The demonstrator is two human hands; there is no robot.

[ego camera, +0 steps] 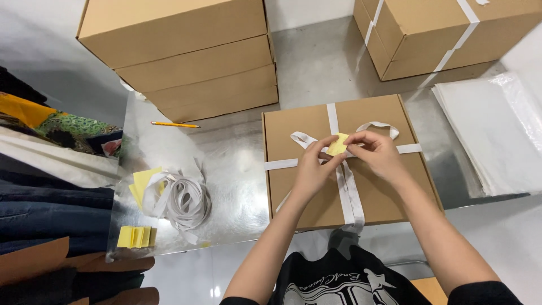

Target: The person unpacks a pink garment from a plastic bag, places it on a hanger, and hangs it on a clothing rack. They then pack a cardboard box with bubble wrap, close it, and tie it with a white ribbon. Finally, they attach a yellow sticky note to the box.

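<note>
Both the left hand [312,165] and right hand [377,152] pinch a yellow tag [338,144] over the white ribbon [348,192] crossing on the flat cardboard box [305,127]; loosened fingers could let the ribbon slacken.

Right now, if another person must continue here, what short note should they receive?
Left hand and right hand pinch a yellow slip together at the ribbon crossing on the flat cardboard box.
Done: white ribbon crosses the box both ways, loops lie loose.
Left: the bow is not tied.
Spare ribbon coil and yellow slips lie on the table, to the left.
</note>
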